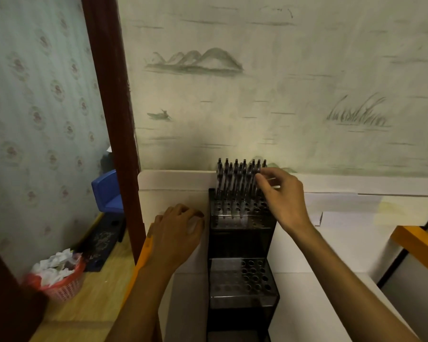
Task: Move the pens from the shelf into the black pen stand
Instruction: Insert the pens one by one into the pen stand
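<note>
Head view: right hand (279, 193) is pinching a pen (257, 177) among the pens standing in the top tier of the black pen stand (242, 243), so a placement looks in hand. Left hand (176, 230) rests loosely curled on the white shelf (173, 191) (can't tell if it's holding anything). Next: seat the pen, let go.

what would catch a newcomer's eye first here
The black pen stand at centre, its top tier packed with upright pens against the painted wall. The right hand pinches a pen at the row's right end, while the left hand rests on the white shelf beside the stand.
</note>
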`<state>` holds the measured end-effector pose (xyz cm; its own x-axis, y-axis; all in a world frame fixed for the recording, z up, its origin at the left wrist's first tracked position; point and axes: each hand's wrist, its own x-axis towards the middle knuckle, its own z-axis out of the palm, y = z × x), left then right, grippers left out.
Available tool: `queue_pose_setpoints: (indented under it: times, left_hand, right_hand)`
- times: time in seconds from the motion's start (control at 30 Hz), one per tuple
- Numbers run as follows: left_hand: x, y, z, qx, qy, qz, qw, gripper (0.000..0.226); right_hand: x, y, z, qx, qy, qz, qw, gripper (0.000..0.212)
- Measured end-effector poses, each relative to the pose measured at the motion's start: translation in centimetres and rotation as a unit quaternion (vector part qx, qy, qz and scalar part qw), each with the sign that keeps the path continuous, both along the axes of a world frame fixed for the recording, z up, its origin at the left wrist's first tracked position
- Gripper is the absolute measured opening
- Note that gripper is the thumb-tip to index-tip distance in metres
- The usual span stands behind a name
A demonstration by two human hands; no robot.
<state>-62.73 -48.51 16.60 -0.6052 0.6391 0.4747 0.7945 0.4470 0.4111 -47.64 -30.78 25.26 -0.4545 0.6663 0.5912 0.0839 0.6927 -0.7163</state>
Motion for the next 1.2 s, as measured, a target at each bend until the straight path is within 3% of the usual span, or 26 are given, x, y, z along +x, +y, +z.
queue_pose_setpoints:
  times: [0.23, 0.4, 0.57, 0.63, 0.73, 1.03, 1.2]
  left_hand:
    - [-0.5, 0.2, -0.6, -0.079, 0.049, -0.007, 0.996, 0.062]
    - [-0.5, 0.1, -0.4, -0.087, 0.073, 0.025, 0.993, 0.061]
    - [0.7, -0.8, 0.7, -0.041, 0.107, 0.042, 0.993, 0.048]
    - [2.0, -1.0, 1.6, 0.027, 0.124, 0.042, 0.991, 0.039]
    - [5.1, -0.8, 3.4, 0.112, 0.109, 0.034, 0.987, 0.032]
    - [18.4, 4.4, 5.2, 0.113, 0.081, -0.079, 0.987, 0.041]
    - [28.6, 8.3, 4.6, 0.106, 0.060, -0.113, 0.986, 0.029]
  right_hand:
    - [0.3, -0.2, -0.7, 0.013, -0.034, -0.025, 0.999, 0.026]
    - [1.3, -0.6, -0.5, 0.008, -0.050, -0.036, 0.998, 0.024]
    - [3.7, -0.6, 0.0, 0.031, -0.061, -0.040, 0.997, 0.018]
    - [5.1, -0.5, 0.0, 0.042, -0.068, -0.040, 0.996, 0.017]
    - [7.7, 0.1, -0.2, 0.056, -0.085, -0.039, 0.994, 0.018]
    - [20.8, 3.7, -2.3, 0.085, -0.175, -0.065, 0.979, 0.015]
    - [31.3, 5.8, -3.4, 0.103, -0.221, -0.095, 0.965, 0.025]
